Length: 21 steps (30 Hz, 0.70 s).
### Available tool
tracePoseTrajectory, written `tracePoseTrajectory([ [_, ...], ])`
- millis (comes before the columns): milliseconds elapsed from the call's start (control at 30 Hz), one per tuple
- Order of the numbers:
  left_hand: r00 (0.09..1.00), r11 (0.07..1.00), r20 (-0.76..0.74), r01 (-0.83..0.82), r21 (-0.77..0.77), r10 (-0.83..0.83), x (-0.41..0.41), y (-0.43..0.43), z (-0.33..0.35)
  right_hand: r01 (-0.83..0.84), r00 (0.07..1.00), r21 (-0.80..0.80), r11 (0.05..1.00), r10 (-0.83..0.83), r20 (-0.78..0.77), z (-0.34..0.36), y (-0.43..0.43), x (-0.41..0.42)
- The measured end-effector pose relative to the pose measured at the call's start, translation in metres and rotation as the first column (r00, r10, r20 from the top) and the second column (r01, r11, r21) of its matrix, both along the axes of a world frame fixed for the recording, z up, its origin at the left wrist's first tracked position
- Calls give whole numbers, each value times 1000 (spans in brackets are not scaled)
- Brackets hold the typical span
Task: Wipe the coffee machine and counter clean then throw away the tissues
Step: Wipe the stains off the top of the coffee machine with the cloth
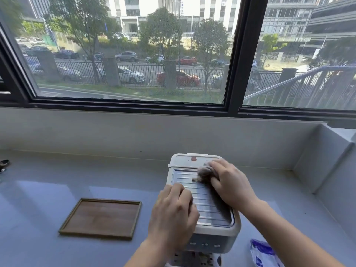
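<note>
A wide window (pixel 134 51) fills the wall beyond both hands, looking onto a street with parked cars and trees. Below it the pale grey tabletop (pixel 57 180) runs from wall to wall, with a raised ledge off to the right of the right hand.

The coffee machine (pixel 215 228) stands on the tabletop directly under both hands, a white box with a ribbed metal top plate and a row of small buttons on its front face, just below the left wrist.

A wooden tray (pixel 102 217) lies flat on the tabletop to the left of the left hand, apart from the machine.

The left hand (pixel 173 212) rests on the near left edge of the machine's top, its fingers (pixel 177 189) curled loosely onto the ribbed plate and grasping nothing. The right hand (pixel 229 184) lies across the far right part of the plate, its fingers (pixel 215 166) pressed down on a crumpled tissue (pixel 203 173), which looks grey and soiled and pokes out to the left of the fingertips, touching the plate.

A blue and white packet (pixel 264 253) lies on the tabletop near the right forearm, partly cut off by the lower edge. A small dark object (pixel 3 163) sits at the far left edge, well away from the left hand; I cannot tell what it is.
</note>
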State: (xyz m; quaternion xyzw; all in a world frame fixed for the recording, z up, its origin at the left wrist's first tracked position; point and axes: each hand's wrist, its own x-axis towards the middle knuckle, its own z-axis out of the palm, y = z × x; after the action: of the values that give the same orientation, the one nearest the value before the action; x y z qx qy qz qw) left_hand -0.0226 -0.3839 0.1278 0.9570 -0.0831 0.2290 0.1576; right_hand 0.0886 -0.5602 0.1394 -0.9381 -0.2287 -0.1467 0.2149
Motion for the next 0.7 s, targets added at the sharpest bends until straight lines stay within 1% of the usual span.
tracePoseTrajectory([
  [67,999,999,-32,-25,25,26,9,0,5,121,992,-11,993,-121,-32,1,8,18],
  [133,999,999,-41,-35,11,35,13,0,3,164,983,-24,986,-166,-79,6,21,34],
  [167,999,1000,-43,-30,-1,30,14,0,2,157,983,-29,987,-159,-94,7,27,39],
  [233,999,999,-43,-19,-27,17,13,1,-2,91,992,-38,995,-94,-85,7,39,39],
  [300,999,999,-51,-18,-43,16,13,3,-4,-40,998,-51,998,37,-46,4,42,29],
  [367,998,999,-65,-20,-38,17,13,4,-5,-177,984,-9,984,177,-19,1,32,14],
  [400,997,999,-69,-20,-38,17,13,4,-5,-221,975,16,975,221,-15,0,25,10],
  [433,997,999,-70,-20,-44,17,14,4,-5,-230,973,38,972,231,-17,0,18,10],
  [467,997,999,-71,-17,-51,13,14,4,-5,-202,979,58,978,204,-17,0,14,14],
  [533,997,998,-80,-7,-55,3,14,4,-5,-51,998,90,995,52,-19,2,13,29],
  [600,996,999,-84,0,-43,-3,14,4,-5,99,992,84,992,-92,-83,8,23,45],
  [633,996,999,-84,0,-39,-3,14,4,-5,126,986,62,990,-118,-119,10,31,51],
  [700,997,999,-81,-2,-39,-1,15,4,-6,104,983,22,994,-100,-156,9,49,57],
])
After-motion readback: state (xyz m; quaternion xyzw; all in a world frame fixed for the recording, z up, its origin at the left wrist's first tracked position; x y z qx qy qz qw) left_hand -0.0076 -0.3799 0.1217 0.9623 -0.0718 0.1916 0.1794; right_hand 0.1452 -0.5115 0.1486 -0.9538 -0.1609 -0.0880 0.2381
